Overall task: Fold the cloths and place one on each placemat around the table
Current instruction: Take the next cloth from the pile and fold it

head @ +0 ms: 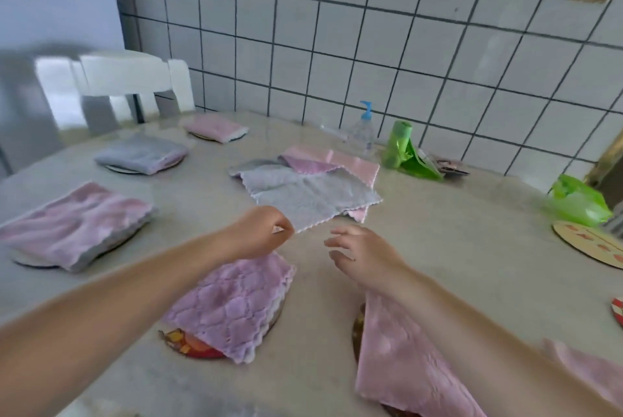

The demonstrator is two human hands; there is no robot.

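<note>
A loose pile of unfolded cloths lies mid-table, with a grey cloth (310,196) on top and a pink cloth (340,160) under it. My left hand (261,231) pinches the grey cloth's near corner. My right hand (362,253) hovers open just right of that corner, holding nothing. Folded cloths rest on round placemats: a purple one (232,308) in front of me, a pink one (408,366) under my right forearm, a pink one (74,224) at left, a grey one (141,153) and a pink one (215,127) farther back. A bare placemat (593,244) sits at right.
A clear pump bottle (362,130), a green bag roll (401,147) and a green plastic bag (576,201) stand along the tiled wall (371,29). A white chair (124,86) is at the table's far left. Another placemat edge (617,310) shows at the right border.
</note>
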